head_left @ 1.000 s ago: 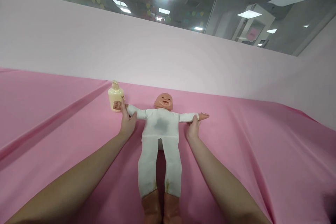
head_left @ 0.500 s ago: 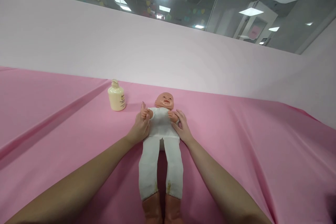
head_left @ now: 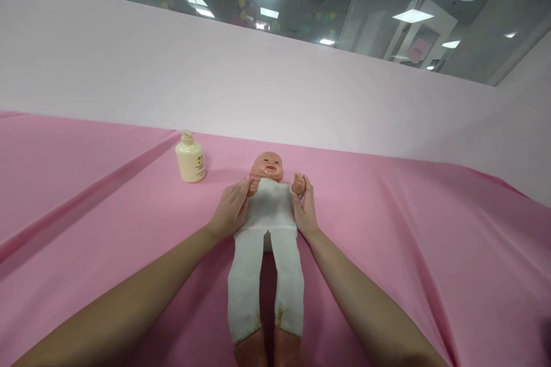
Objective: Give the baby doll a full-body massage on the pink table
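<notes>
A baby doll (head_left: 271, 206) with a white cloth body and plastic head, hands and feet lies face up on the pink cloth (head_left: 129, 206), its feet toward me. My left hand (head_left: 232, 206) is closed around the doll's arm on the left, beside its chest, and the small plastic hand shows above my fingers. On the other side my right hand (head_left: 305, 209) holds the doll's other arm between thumb and fingers, near the small plastic hand. Brownish stains mark the lower ends of the white legs.
A cream pump bottle (head_left: 190, 159) stands upright on the cloth, left of the doll's head. Behind the cloth rises a white wall (head_left: 258, 80), with glass above it reflecting ceiling lights. Folds run through the cloth on both sides.
The doll's arm on the right has swung outward with my right hand. The arm on the left has moved inward toward the chest, my left fingers now lying over it.
</notes>
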A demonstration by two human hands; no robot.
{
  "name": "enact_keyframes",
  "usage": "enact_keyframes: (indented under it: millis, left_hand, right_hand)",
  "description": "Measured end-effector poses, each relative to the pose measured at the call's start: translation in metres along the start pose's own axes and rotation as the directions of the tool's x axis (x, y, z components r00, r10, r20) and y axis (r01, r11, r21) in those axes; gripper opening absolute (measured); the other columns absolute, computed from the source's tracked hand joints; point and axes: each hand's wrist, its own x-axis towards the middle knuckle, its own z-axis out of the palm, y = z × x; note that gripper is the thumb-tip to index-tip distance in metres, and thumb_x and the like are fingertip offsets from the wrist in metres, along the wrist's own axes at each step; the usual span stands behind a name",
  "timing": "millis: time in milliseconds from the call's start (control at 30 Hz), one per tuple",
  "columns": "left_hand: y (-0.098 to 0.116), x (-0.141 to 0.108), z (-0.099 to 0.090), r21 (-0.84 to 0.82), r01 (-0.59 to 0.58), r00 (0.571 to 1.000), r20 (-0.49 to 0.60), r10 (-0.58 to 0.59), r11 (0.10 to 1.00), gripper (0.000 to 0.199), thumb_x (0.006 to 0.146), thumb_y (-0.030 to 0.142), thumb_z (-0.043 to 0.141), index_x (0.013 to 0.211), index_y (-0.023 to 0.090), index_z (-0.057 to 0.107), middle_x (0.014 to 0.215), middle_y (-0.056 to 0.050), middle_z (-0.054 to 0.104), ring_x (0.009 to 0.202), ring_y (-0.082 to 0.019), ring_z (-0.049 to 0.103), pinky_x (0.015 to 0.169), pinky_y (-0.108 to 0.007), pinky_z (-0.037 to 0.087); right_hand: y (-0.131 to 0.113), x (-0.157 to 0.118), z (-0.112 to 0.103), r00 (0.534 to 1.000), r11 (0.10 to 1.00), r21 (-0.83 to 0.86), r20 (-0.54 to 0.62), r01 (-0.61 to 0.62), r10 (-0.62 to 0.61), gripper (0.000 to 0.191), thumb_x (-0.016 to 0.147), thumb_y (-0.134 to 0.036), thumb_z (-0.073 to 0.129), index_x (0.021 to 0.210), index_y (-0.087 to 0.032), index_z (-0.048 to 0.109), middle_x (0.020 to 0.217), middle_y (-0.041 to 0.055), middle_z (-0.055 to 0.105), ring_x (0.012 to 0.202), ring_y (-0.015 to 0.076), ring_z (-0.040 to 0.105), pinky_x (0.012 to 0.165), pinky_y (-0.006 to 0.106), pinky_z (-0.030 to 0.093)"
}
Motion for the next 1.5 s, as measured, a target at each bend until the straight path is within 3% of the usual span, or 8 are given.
enact_keyframes:
  millis: [100,267,433,733,933,1133,1333,1500]
  left_hand:
    - [-0.011,-0.002,0.003,0.112,0.021,1.000,0.012,-0.023,0.993,0.060,0.094,0.017,0.034,0.150,0.027,0.012,0.142,-0.010,0.040,0.128,-0.025,0.038,0.104,-0.046,0.034]
    - [-0.015,-0.002,0.007,0.164,0.076,0.991,0.101,-0.094,0.983,0.053,0.095,0.019,0.034,0.147,0.029,0.026,0.141,-0.007,0.042,0.126,-0.023,0.040,0.102,-0.043,0.036]
    - [-0.011,0.000,0.011,0.173,0.062,0.986,0.139,-0.087,0.983,0.050,0.095,0.018,0.034,0.142,0.035,0.035,0.138,-0.005,0.044,0.124,-0.024,0.041,0.101,-0.044,0.035]
    - [-0.014,-0.001,0.012,0.085,0.072,0.985,0.148,-0.084,0.994,0.055,0.091,0.017,0.039,0.142,0.035,0.035,0.138,-0.005,0.044,0.123,-0.024,0.041,0.104,-0.045,0.032]
    - [-0.014,0.000,0.011,-0.094,0.216,0.975,0.069,-0.210,0.972,0.053,0.093,0.025,0.040,0.145,0.026,0.029,0.133,-0.009,0.048,0.122,-0.025,0.044,0.104,-0.046,0.034]
    - [-0.022,0.001,0.004,-0.468,0.392,0.878,-0.067,-0.474,0.792,0.052,0.098,0.036,0.034,0.147,0.023,0.020,0.146,-0.010,0.035,0.135,-0.022,0.033,0.113,-0.042,0.029]
    - [-0.045,-0.007,0.007,-0.620,0.523,0.710,-0.063,-0.701,0.585,0.052,0.096,0.046,0.036,0.144,0.028,0.024,0.148,-0.008,0.033,0.136,-0.022,0.034,0.111,-0.043,0.034]
    - [-0.050,-0.009,0.008,-0.662,0.502,0.688,-0.084,-0.720,0.557,0.044,0.095,0.046,0.039,0.135,0.027,0.035,0.136,-0.008,0.045,0.127,-0.021,0.044,0.102,-0.039,0.043]
  right_hand:
    - [0.005,0.000,0.000,1.000,0.997,-0.075,-0.002,0.024,-0.024,0.054,0.099,-0.035,0.032,0.149,-0.025,0.012,0.148,0.0075,0.028,0.138,0.0204,0.027,0.115,0.048,0.026]
    - [0.015,0.002,0.002,0.982,0.963,-0.250,0.182,0.098,-0.052,0.045,0.098,-0.028,0.029,0.143,-0.033,0.035,0.145,0.0010,0.035,0.139,0.0216,0.023,0.116,0.052,0.019]
    - [0.016,0.004,0.003,0.955,0.958,-0.263,0.294,0.118,-0.037,0.046,0.091,-0.028,0.044,0.137,-0.037,0.045,0.141,-0.0023,0.039,0.138,0.0252,0.023,0.115,0.054,0.016]
    - [0.013,0.006,0.004,0.957,0.963,-0.245,0.286,0.112,-0.038,0.035,0.089,-0.032,0.053,0.124,-0.036,0.057,0.126,-0.0002,0.052,0.130,0.0260,0.033,0.114,0.053,0.017]
    - [0.006,0.004,0.000,0.987,0.989,-0.146,0.162,0.033,-0.009,0.038,0.097,-0.035,0.039,0.134,-0.030,0.046,0.132,0.0029,0.049,0.128,0.0216,0.038,0.113,0.047,0.024]
    - [0.004,0.002,-0.002,0.996,0.995,-0.060,0.033,-0.084,0.086,0.049,0.100,-0.040,0.028,0.148,-0.029,0.021,0.149,0.0027,0.031,0.138,0.0190,0.026,0.115,0.046,0.021]
    - [0.024,0.000,0.000,0.971,0.971,0.016,-0.027,-0.239,0.239,0.059,0.098,-0.047,0.031,0.150,-0.027,0.013,0.152,0.0046,0.023,0.141,0.0199,0.020,0.116,0.047,0.020]
    - [0.029,0.001,0.001,0.963,0.965,0.045,-0.067,-0.258,0.261,0.062,0.097,-0.049,0.034,0.150,-0.024,0.014,0.152,0.0075,0.023,0.141,0.0198,0.021,0.115,0.045,0.022]
